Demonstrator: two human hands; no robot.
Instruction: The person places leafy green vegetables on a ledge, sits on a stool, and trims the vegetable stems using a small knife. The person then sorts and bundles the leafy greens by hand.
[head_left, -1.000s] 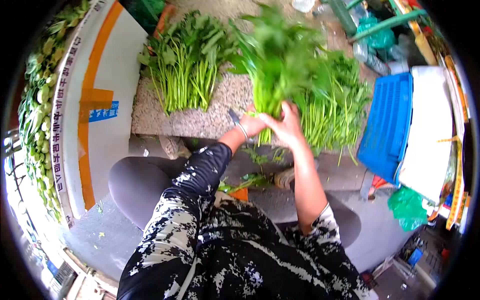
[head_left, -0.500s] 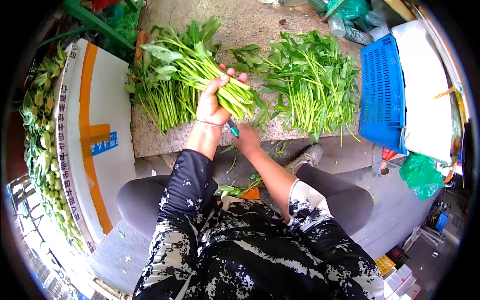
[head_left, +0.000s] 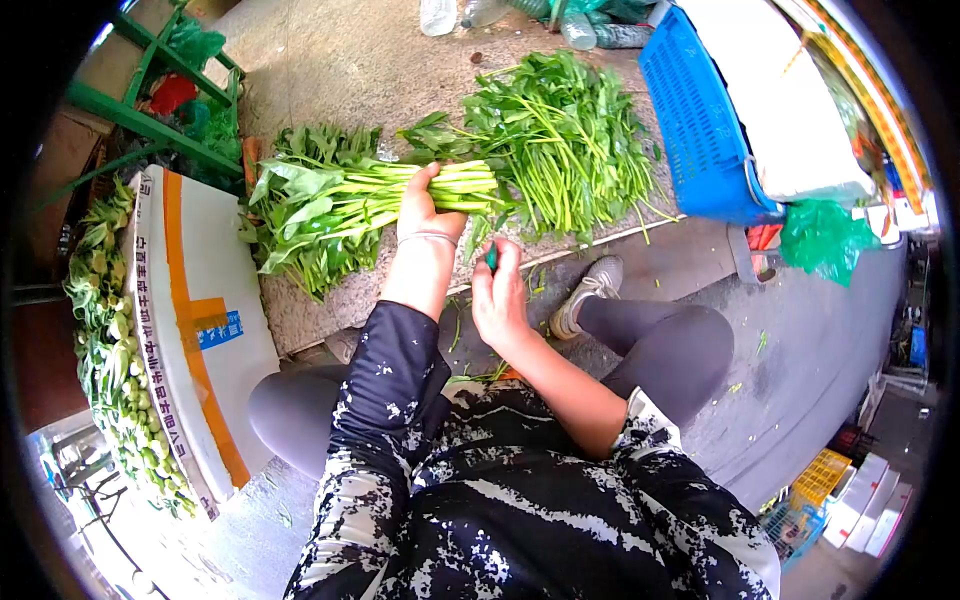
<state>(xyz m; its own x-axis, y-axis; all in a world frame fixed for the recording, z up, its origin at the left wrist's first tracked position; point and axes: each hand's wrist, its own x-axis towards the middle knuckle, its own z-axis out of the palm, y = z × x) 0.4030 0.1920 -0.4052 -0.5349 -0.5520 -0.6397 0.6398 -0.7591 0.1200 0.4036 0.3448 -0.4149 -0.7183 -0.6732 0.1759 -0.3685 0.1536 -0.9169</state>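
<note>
My left hand is wrapped around a bunch of water spinach, its leaves to the left and cut stem ends to the right. Just right of and below it, my right hand is closed on a small knife; only part of its green handle shows, and I cannot make out the blade. Under the held bunch, a pile of greens lies on the stone slab. A larger pile of water spinach rests to the right, stems toward me.
At the left stands a white foam box with orange tape, beside a row of green vegetables. A blue plastic basket borders the slab's right side. Plastic bottles lie at the back, and a green bag hangs at right.
The held bunch has turned from slanting to nearly level and moved lower over the left pile. My right hand has come away from my left wrist, fingers raised. The view has shifted.
</note>
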